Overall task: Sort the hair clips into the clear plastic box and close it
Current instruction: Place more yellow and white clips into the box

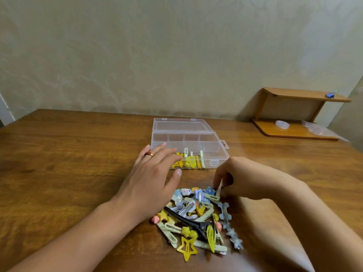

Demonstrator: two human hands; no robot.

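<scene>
So on the left, the left hand point(152, 173) is flat and relaxed over the wooden table point(68, 154), fingers spread and straight, holding nothing, with a red ring point(148, 154) on one finger; its fingertips overlap the near left corner of the clear plastic box point(188, 146) in this view, can't tell if they actually touch it. The box sits mid-table with its lid point(179, 125) flipped open toward the wall, and a few yellow and pale green clips point(188, 160) are already in the front compartment. Nearer the camera is the messy pile of hair clips point(198, 218), yellow stars, blue flowers, a long black clip point(186, 219) across it. Right hand point(233, 178) is curled, pinching a pale green clip point(217, 192) at the pile's far right edge. Far right, a small wooden shelf point(298, 114) against the wall.
</scene>
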